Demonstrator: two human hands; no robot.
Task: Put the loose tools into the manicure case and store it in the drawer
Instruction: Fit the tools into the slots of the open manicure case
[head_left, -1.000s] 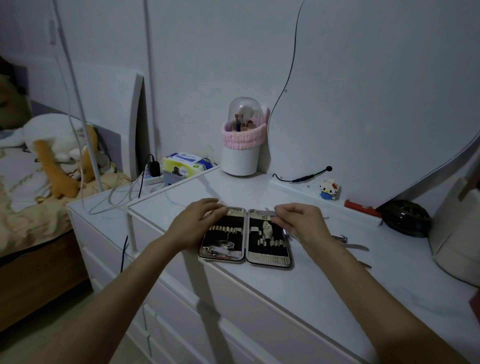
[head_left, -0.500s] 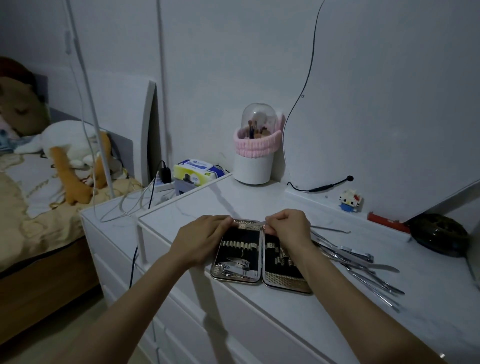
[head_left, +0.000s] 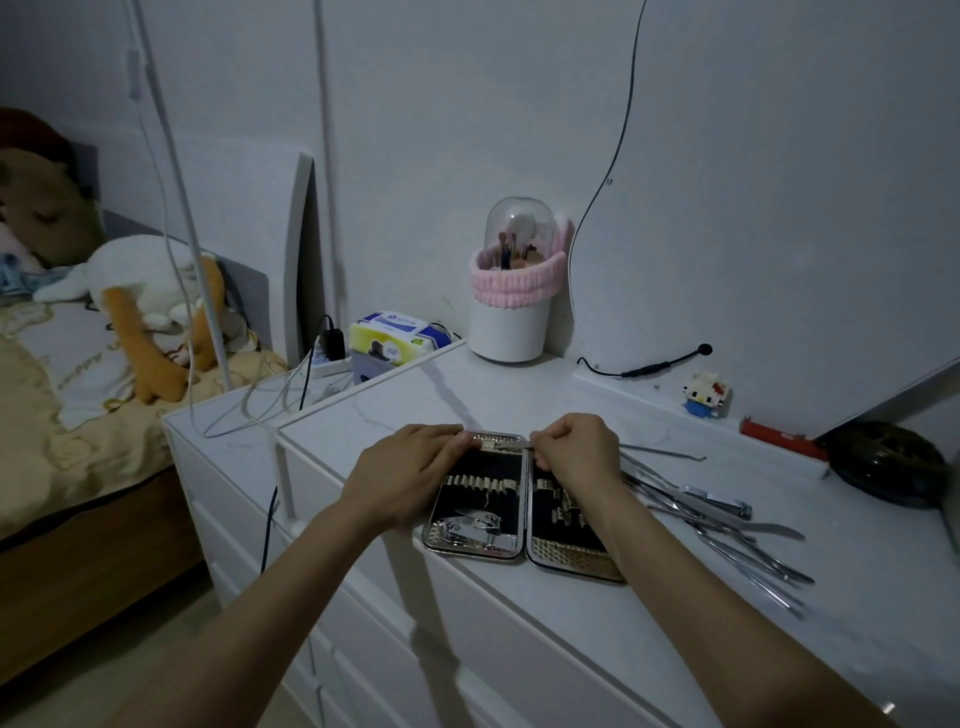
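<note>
manicure case (head_left: 480, 499) under the fingers (head_left: 457, 439) is showing black lining, silver rim, gold textured end panel. Loose tools (head_left: 727, 525) right of the fingers are looking silver. Dresser top (head_left: 571, 639) is reading white, faint grey veining. Beyond the fingertips: white holder (head_left: 511, 322), pink fluffy band.

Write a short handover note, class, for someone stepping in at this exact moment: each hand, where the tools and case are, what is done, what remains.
Left hand: rests on the open manicure case, fingers at its far left edge, steadying it.
Right hand: fingers curled over the case's right half, pinching a thin metal tool at the top edge.
Loose tools: piled on the dresser top, right of the case.
Done: case open; a clipper sits in its left half.
Left: seat this tool, load the pile, close the case, put it in a drawer.
</note>
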